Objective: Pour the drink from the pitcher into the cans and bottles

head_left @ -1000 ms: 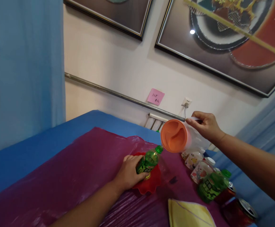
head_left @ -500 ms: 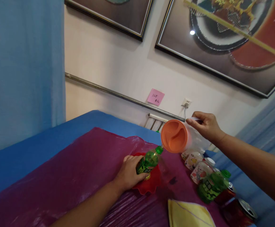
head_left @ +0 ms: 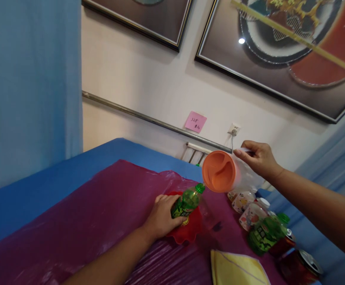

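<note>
My left hand [head_left: 163, 215] is wrapped around a green plastic bottle [head_left: 187, 201] with a dark label, which leans over a red scalloped tray [head_left: 187, 229]. My right hand [head_left: 260, 158] grips the handle of a clear pitcher [head_left: 245, 174] with an orange lid [head_left: 219, 171]. The pitcher is tipped on its side, its lid facing left, and the lid's lower left edge is close above the bottle's green mouth. Whether liquid runs between them I cannot make out. The bottle's lower part is hidden by my left fingers.
A purple plastic sheet [head_left: 86, 221] covers much of the blue table [head_left: 125, 148]. At right stand several clear printed bottles [head_left: 252, 215], another green bottle [head_left: 264, 235] and red cans [head_left: 301, 267]. A folded yellow cloth [head_left: 237, 269] lies near the front. Behind runs a metal rail [head_left: 148, 120].
</note>
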Demonstrator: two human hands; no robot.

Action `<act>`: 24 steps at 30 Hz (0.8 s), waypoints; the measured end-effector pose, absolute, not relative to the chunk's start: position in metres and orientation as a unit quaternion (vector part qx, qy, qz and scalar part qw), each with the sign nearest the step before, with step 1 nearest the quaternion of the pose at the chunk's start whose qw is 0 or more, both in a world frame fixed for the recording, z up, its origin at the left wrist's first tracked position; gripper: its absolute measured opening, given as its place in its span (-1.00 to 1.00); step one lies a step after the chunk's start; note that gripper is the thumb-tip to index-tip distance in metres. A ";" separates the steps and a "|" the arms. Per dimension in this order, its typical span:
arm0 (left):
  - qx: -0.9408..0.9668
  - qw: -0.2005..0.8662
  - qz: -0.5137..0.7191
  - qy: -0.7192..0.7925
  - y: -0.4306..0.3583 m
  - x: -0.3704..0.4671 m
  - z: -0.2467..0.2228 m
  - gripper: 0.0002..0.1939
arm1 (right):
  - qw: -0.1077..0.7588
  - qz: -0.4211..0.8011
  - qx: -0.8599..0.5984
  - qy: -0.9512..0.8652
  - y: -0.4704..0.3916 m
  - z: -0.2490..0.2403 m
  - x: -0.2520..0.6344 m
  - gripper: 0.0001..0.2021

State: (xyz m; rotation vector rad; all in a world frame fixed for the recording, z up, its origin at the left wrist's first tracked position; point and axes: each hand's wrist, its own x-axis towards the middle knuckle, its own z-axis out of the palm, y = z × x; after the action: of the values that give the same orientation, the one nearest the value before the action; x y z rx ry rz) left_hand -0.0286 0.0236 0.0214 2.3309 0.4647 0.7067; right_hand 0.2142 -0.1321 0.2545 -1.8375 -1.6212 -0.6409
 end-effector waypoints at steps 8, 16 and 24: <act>0.891 0.324 0.267 0.173 0.023 -0.028 0.021 -0.48 | 0.296 -0.236 -0.691 -0.616 -0.131 0.254 0.213 -0.48; 0.891 0.324 0.264 0.176 0.023 -0.029 0.023 -0.45 | 0.301 -0.234 -0.688 -0.617 -0.131 0.254 0.213 -0.47; 0.892 0.320 0.267 0.173 0.023 -0.028 0.022 -0.48 | 0.302 -0.226 -0.689 -0.619 -0.131 0.255 0.211 -0.47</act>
State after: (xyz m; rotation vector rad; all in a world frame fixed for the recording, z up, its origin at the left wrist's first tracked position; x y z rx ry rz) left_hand -0.0281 0.0234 0.0218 2.3459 0.4546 0.7019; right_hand 0.2106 -0.1310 0.2548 -1.8279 -1.6408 -0.5990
